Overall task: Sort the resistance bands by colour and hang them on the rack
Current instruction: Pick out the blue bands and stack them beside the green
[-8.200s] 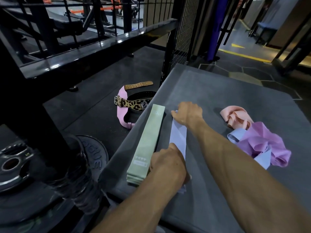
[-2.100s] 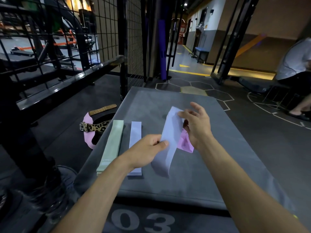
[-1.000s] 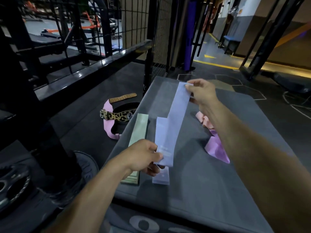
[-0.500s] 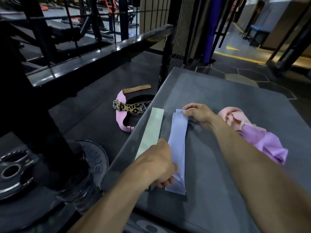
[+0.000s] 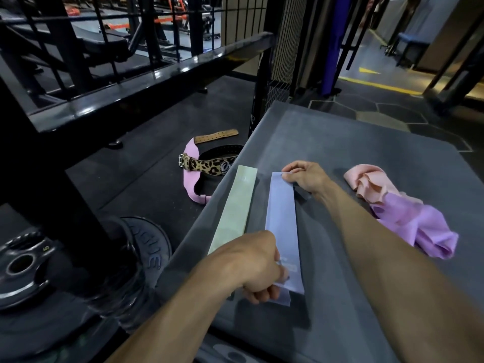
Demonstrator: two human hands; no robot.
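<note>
The grey padded box (image 5: 340,158) has bare top beyond the right hand (image 5: 305,176) and between the two forearms; its left edge drops off just left of the left hand (image 5: 251,265), to a floor holding weight plates (image 5: 23,268) and a leopard-print belt (image 5: 207,166).

The nearest plate carries raised lettering, too blurred to read. A pale printed label sits on the blue band (image 5: 282,226) beside the left hand's fingers; its words cannot be made out.

The left hand is curled, pinching the near end of the blue band stack against the box. The right hand lies at the far end, fingers bent, thumb and fingertips holding the top corner down. The blue band lies flat and straight between the two hands. Just left of it, parallel and apart, lies the green band (image 5: 233,210). Right of the right forearm, a crumpled pink band (image 5: 366,184) touches a crumpled purple band (image 5: 419,229).
</note>
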